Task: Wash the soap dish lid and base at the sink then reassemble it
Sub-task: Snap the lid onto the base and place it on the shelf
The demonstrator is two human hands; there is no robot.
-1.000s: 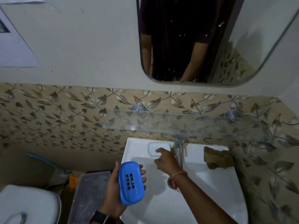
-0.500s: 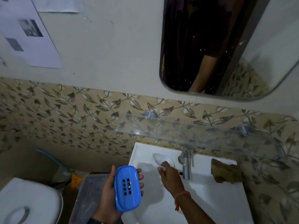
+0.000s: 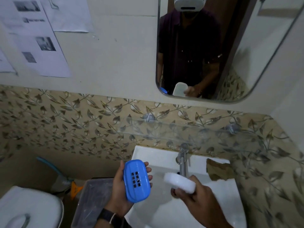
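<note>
My left hand holds the blue soap dish base upright over the left edge of the white sink. Its slotted drain holes face me. My right hand grips the white soap dish lid from below. The lid is tilted and sits over the basin, just in front of the metal tap. The two parts are apart, a hand's width between them. No water shows at the tap.
A brown cloth lies on the sink's back right corner. A clear glass shelf juts out above the tap, under a mirror. A grey bin and a white toilet stand to the left.
My right hand has lifted the white lid from the recess at the back of the sink and drawn it toward me. The view has tilted up. My left hand still holds the blue base.
</note>
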